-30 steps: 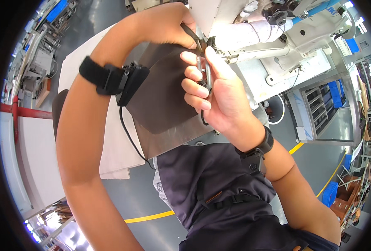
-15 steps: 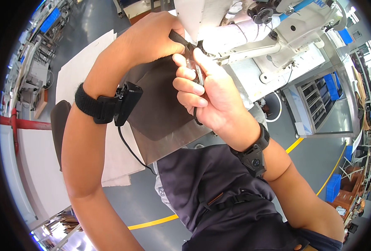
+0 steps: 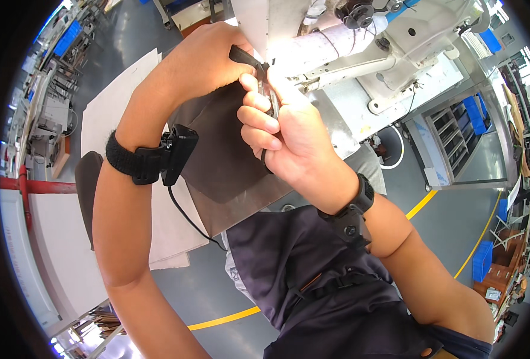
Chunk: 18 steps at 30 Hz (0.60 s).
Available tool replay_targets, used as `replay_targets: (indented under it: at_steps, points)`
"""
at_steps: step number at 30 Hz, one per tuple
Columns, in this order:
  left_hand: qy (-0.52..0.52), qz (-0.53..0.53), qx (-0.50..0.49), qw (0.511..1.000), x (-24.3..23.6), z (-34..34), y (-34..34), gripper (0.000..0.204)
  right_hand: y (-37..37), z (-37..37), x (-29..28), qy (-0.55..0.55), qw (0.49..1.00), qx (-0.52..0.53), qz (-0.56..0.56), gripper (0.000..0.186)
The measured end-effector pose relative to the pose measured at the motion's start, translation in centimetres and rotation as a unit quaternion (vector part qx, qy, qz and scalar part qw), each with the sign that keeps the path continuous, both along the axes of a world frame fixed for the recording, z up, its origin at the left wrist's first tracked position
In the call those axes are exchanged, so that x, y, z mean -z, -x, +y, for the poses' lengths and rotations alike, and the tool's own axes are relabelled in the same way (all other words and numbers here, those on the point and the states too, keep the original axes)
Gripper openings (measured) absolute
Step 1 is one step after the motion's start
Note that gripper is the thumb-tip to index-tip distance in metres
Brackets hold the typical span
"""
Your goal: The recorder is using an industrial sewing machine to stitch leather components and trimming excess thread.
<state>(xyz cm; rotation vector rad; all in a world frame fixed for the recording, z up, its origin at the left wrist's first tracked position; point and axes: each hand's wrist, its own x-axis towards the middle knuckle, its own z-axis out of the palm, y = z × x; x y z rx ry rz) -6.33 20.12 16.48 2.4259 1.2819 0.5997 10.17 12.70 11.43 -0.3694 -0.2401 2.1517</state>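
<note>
Near the head of a white sewing machine (image 3: 319, 51), my two hands meet at a dark strip of material (image 3: 244, 56). My left hand (image 3: 214, 58) curls round the strip from the left, its fingertips largely hidden behind. My right hand (image 3: 289, 122), palm turned up, is closed on a slim metal hand tool (image 3: 273, 103). The tool's upper end meets the strip; its exact kind is hard to make out under the bright lamp glare. A dark loop shows below the right fingers. Under both hands lies a large dark brown sheet (image 3: 217, 158).
Pale sheets (image 3: 118, 96) lie to the left of the brown sheet, beside a dark rounded seat edge (image 3: 87, 191). A black cable (image 3: 184, 212) trails from the device on my left wrist. A white bin (image 3: 390, 146) and a metal-framed cabinet (image 3: 456, 143) stand at right.
My hands, the tool and the machine sit slightly further left and higher in the picture. The grip of both hands looks the same.
</note>
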Motion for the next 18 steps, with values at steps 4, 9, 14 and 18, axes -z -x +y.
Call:
replay_targets:
  at_steps: [4, 9, 14, 18]
  points:
    - [-0.02, 0.017, 0.004, 1.0, -0.4, -0.1, 0.0, 0.026, 0.6, 0.1, 0.2, 0.001, 1.0, 0.019, -0.012, 0.032]
    - [0.024, 0.001, 0.008, 1.0, -1.2, -0.5, 0.1, 0.026, 1.6, 0.5, 0.3, -0.003, 0.999, 0.051, 0.009, 0.032]
    - [0.052, 0.051, -0.005, 0.997, -1.7, -0.4, 0.2, 0.027, 2.1, 0.8, 0.7, 0.02, 0.998, 0.063, 0.006, 0.033]
    - [0.072, 0.051, 0.006, 0.996, -1.0, 0.6, 0.4, 0.028, 2.1, 0.9, 0.9, 0.013, 0.998, 0.061, 0.017, 0.034]
